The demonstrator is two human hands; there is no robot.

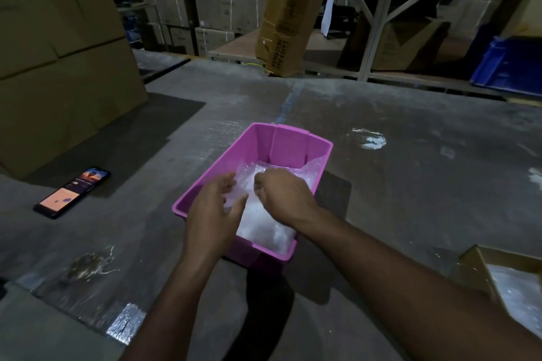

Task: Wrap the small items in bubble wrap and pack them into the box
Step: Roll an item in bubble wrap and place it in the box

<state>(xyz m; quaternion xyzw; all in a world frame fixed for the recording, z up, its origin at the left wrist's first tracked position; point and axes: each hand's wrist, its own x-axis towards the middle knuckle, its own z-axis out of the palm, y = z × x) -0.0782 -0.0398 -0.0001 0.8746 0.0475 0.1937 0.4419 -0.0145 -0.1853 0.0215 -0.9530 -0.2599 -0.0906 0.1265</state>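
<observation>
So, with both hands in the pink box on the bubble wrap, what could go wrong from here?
1. The bubble wrap is cloudy, so what lies inside it cannot be seen; pressing with the left hand might harm an item.
2. The right hand pinches the wrap; pulling could open the wrapping.
3. The pink box sits loose on the floor and may slide toward the phone.

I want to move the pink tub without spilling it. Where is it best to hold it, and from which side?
Probably grip the pink tub by its two long rims, one hand on each side, coming from above. It sits upright and open, the rim has a lip to hook fingers under, and the bubble wrap lies loose inside.
</observation>
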